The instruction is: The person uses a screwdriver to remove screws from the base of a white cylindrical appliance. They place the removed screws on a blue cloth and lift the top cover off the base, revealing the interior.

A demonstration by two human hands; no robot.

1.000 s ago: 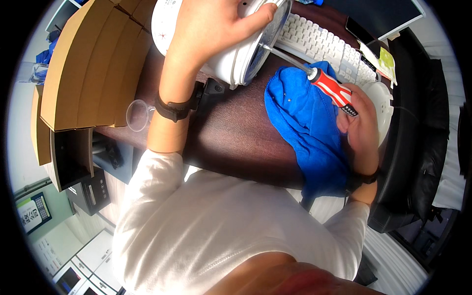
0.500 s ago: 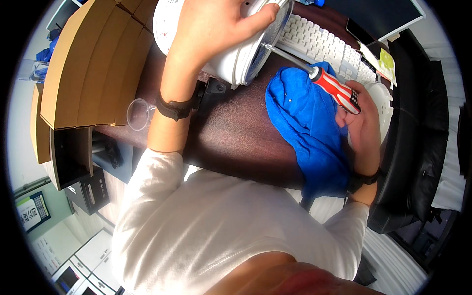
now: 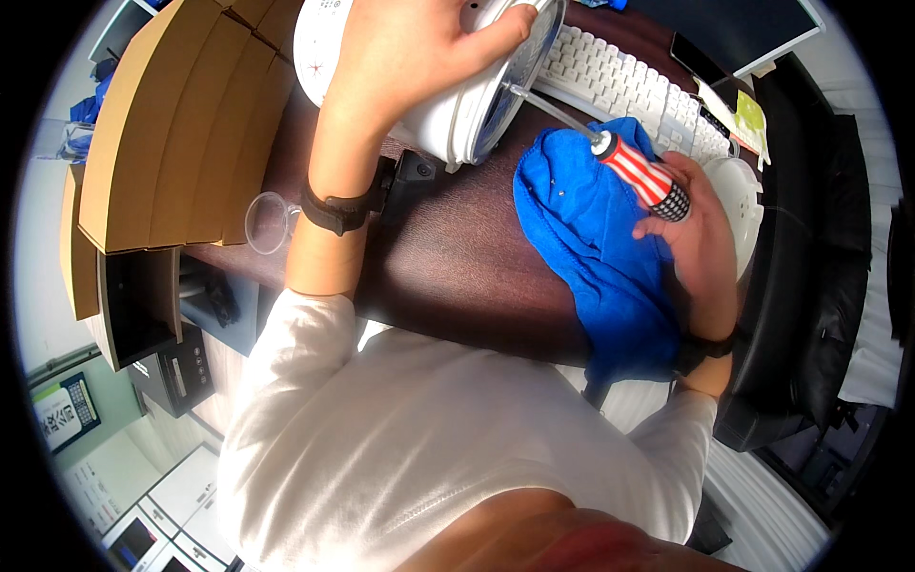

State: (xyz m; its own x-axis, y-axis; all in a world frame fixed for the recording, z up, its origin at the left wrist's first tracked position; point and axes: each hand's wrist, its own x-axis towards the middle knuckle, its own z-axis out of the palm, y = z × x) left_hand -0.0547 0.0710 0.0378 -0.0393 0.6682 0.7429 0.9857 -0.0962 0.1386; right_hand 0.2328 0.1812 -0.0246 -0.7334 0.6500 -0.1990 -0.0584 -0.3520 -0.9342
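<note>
My left hand (image 3: 410, 59) grips a white round plastic housing (image 3: 443, 133) from above, its thumb stretched along the rim. The housing is tilted, so its dark inner face turns to the right. In my right hand (image 3: 703, 224) is a screwdriver (image 3: 637, 173) with a red-and-white striped handle and a dark checked end, held between thumb and fingers. Its metal shaft points up-left, and the tip meets the housing near the rim; any screw there is too small to make out. A crumpled blue cloth (image 3: 610, 272) lies beneath the screwdriver and beside my right hand.
Behind the cloth lies a white keyboard (image 3: 620, 81). A white round plastic part (image 3: 742, 195) sits just past my right hand. Cardboard boxes (image 3: 181, 124) stand at the left, near a clear round cup (image 3: 269, 224). A black phone (image 3: 698, 59) and a monitor (image 3: 739, 29) are at the far right.
The screwdriver handle has turned about its length, now showing more stripes and the checked end. My right fingers have shifted on it. The housing has moved very slightly left.
</note>
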